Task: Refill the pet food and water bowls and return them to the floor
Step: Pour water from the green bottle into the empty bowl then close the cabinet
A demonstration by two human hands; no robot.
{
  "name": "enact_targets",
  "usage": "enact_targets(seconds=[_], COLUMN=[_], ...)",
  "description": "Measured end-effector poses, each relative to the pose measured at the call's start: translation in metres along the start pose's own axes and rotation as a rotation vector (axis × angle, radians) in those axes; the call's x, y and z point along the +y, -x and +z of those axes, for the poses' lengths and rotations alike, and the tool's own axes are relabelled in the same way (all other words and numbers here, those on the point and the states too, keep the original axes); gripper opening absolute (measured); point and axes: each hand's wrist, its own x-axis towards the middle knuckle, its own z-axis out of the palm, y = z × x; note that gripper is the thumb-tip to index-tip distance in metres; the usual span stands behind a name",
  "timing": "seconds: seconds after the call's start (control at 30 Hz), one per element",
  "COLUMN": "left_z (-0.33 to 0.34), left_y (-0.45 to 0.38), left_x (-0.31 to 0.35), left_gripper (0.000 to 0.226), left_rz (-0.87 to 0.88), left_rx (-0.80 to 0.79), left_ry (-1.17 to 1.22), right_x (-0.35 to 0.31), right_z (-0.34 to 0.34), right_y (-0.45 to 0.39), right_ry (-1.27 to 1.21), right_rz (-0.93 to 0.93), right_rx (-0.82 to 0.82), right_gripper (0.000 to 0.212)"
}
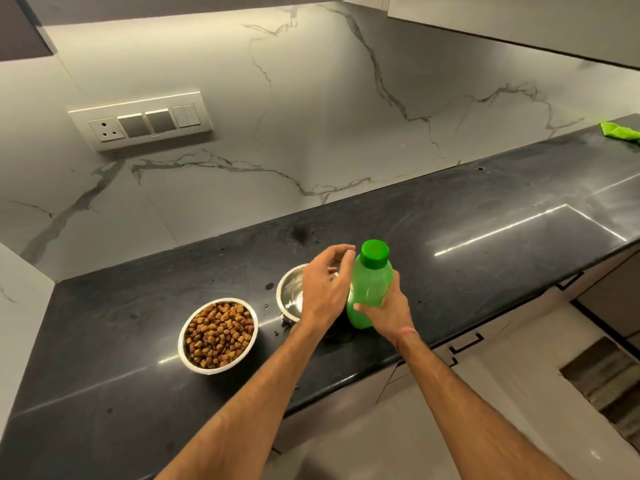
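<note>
Two bare forearms enter from the bottom edge of the frame and reach up to the middle, over a black counter (485, 258) that runs from lower left to upper right. Nearest, left of centre, a steel bowl of brown kibble (218, 336) stands on the counter, filled close to its rim. Just right of centre, the right hand (388, 306) grips the lower body of an upright green bottle (370, 289), thumb across the front and fingers curled round the far side; a red thread circles that wrist. The bottle's green cap (374, 253) is on. Whether the bottle's base rests on the counter or is lifted just clear of it cannot be told. The left hand (325, 289) hovers beside the bottle's shoulder, fingers loosely spread and curved toward the cap, holding nothing. Beneath and behind this hand lies a second steel bowl (291, 297), partly hidden; its visible inside is shiny, and any water in it cannot be made out. Small dark drops dot the counter near both bowls. Farther back rises a white marble-patterned wall (311, 98) with a switch panel (142, 121) in the upper left of the frame. A green cloth (620, 132) lies on the counter at the far right edge.
</note>
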Motion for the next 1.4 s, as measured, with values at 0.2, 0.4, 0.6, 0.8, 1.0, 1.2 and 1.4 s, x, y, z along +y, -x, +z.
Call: enact_targets(seconds=[0.2,0.4,0.6,0.8,1.0,1.2,1.4], left_z=[0.031,0.026,0.002,0.000,-0.004,-0.004,-0.005], left_y=[0.008,-0.011,-0.052,-0.059,-0.058,-0.062,-0.054], left_x=[0.016,0.013,0.016,0.016,0.019,0.019,0.010], left_gripper=[0.069,0.056,0.070,0.076,0.078,0.077,0.074], left_rz=[0.050,0.129,0.409,0.458,0.417,0.369,0.256], left_rx=[-0.009,-0.057,-0.363,-0.397,-0.428,-0.469,-0.503], left_ry=[-0.292,-0.331,-0.655,-0.684,-0.668,-0.616,-0.511], right_x=[-0.007,-0.004,0.001,0.002,0.005,0.007,0.010], right_z=[0.007,0.001,0.000,0.000,0.001,-0.002,-0.003], right_y=[0.000,-0.002,-0.003,-0.005,-0.006,-0.010,-0.009], right_ry=[0.059,0.124,0.187,0.186,0.177,0.168,0.163], right_rz=[-0.015,0.032,0.007,0.007,0.009,0.004,-0.003], right_rx=[0.031,0.017,0.025,0.018,0.007,-0.021,-0.036], right_gripper=[0.078,0.096,0.098,0.095,0.096,0.098,0.093])
